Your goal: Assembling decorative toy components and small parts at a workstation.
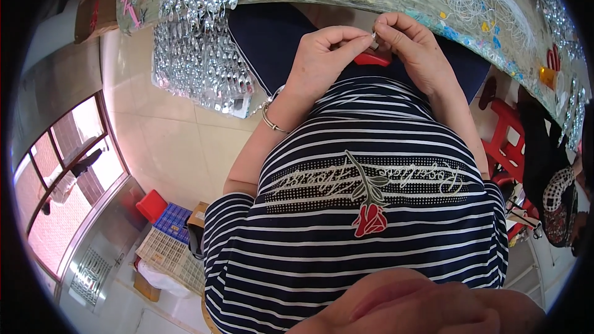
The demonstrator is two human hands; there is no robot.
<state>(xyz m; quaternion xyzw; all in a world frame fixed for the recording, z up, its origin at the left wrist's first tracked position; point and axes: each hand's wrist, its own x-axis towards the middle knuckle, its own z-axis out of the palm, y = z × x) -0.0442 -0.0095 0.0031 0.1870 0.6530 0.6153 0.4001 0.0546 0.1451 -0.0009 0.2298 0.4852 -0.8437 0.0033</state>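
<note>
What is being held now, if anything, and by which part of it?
A small pale piece, apparently pinched by the left hand and the right hand; which part each holds is too small to tell.

Top (322, 229): navy, thin white horizontal stripes, short sleeves. Dotted band with pale script mid-frame, red rose motif (369, 219) with grey-green stem and leaves over it. Silver-coloured bangle (268, 121) on left wrist, upper centre-left. Dark navy trousers (263, 34), top centre. Left hand (323, 57), right hand (411, 43) bare.

Shirt (297, 247) navy, white-striped; held piece (374, 43) perhaps silvery.
</note>
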